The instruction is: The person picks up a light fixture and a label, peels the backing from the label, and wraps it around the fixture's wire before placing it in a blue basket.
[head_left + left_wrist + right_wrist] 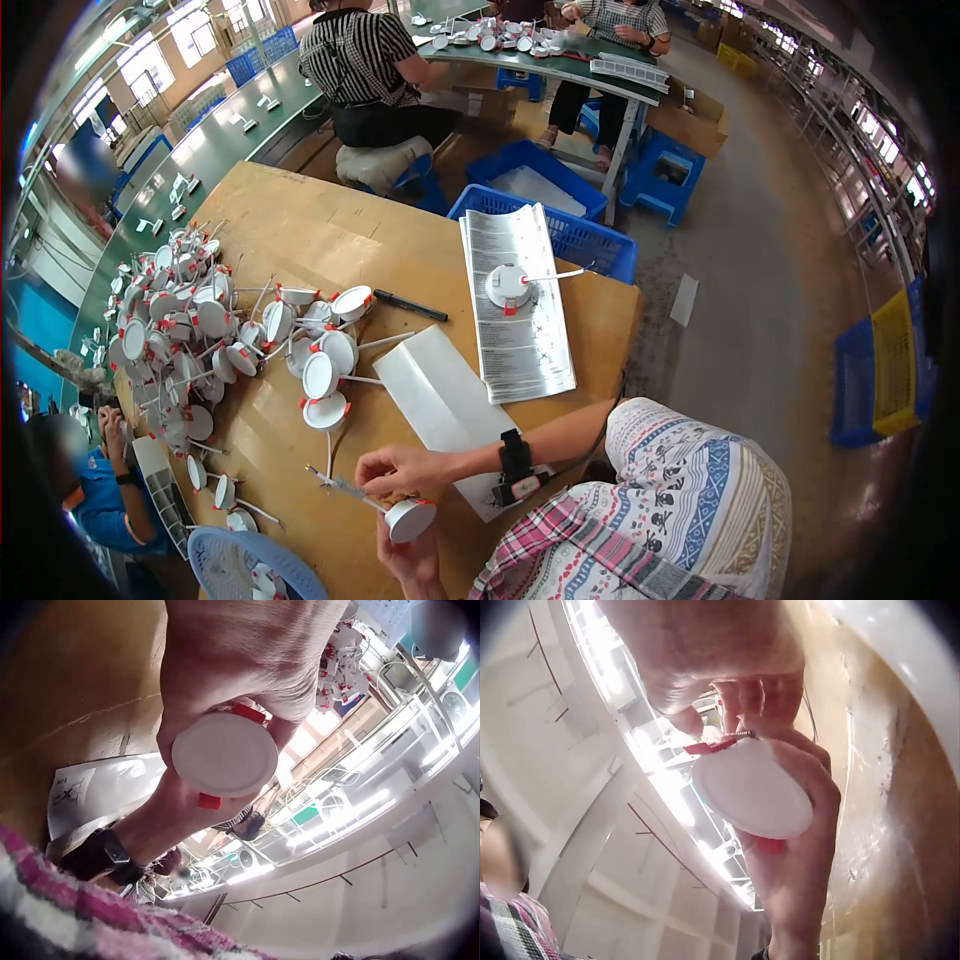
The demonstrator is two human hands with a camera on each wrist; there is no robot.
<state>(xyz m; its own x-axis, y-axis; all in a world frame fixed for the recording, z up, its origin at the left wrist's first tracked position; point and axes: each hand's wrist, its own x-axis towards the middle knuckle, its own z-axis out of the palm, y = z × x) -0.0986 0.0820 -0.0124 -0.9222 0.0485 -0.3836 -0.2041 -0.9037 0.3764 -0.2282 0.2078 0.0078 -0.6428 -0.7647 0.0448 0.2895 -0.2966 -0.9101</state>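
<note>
My left hand grips a round white lamp with red clips from below. In the left wrist view the lamp's white face shows between the left hand and the right hand. Above the lamp, my right hand has its fingers curled at the lamp's cable, whose thin wire ends stick out to the left. The right wrist view shows the right hand close by a red clip with a spring; its exact fingertip contact is partly hidden.
Many similar lamps lie piled on the left of the wooden table. A black pen, a white sheet and printed sheets bearing another lamp lie nearby. A blue basket stands lower left. Other people sit around.
</note>
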